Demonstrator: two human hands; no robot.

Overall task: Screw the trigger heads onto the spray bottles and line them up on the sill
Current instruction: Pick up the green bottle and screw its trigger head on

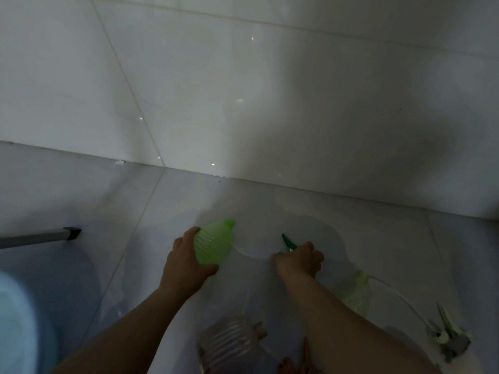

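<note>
Left hand: the left hand (186, 261) wraps its grip round the ribbed body of the green bottle (214, 242), tilted, neck pointing up and away, just above the tiled floor (378, 238).
Right hand: the right hand (298, 259) is closed on a dark green trigger head (288, 242), nozzle poking out past the knuckles; its clear dip tube seems to curve toward the bottle, but it's faint.
Gap: head and bottle neck are near, not yet joined.
Others waiting: a clear bottle (229, 344) lies close to the camera, a pale green bottle (353, 291) sits behind the right forearm, and a grey trigger head (449, 340) rests on the floor at right.
Progress: early, I'd say; nothing looks capped, and no sill is in view.
Risk: dim light and a tilted bottle, so the tube could miss the neck or the collar could bite cross-threaded.
Risk: the floor looks glossy, maybe wet; a slick bottle could twist in the grip.
</note>
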